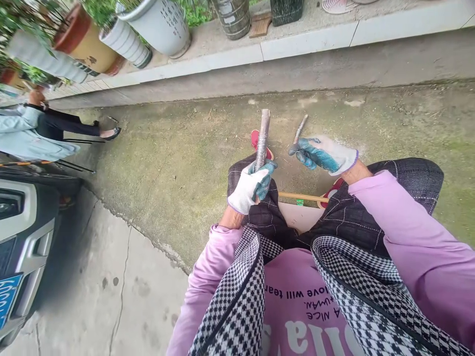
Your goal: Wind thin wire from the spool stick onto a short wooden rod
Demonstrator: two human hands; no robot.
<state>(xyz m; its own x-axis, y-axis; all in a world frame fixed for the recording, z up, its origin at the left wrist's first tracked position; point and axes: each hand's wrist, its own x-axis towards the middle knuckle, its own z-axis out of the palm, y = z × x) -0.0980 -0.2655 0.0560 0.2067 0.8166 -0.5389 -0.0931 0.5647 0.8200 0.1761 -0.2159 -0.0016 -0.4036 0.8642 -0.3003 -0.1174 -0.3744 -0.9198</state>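
Observation:
My left hand (254,185), in a white glove with blue-green coated fingers, is closed around the lower end of a wooden stick (263,141). Silvery wire or cord seems wound around this stick, which points away from me. To its right, my right hand (324,154), gloved alike, has its fingers closed at the near end of a thinner, shorter stick (301,127). A dark lump shows at that end; I cannot tell whether it is part of the stick or a fingertip. The two sticks are apart, both held above the ground between my knees.
Below my hands, a yellowish wooden strip (302,196) and a pale board (302,213) lie between my legs. Potted plants (158,24) line a raised ledge (222,59) ahead. At left are a seated person (55,121) and a parked car (27,247).

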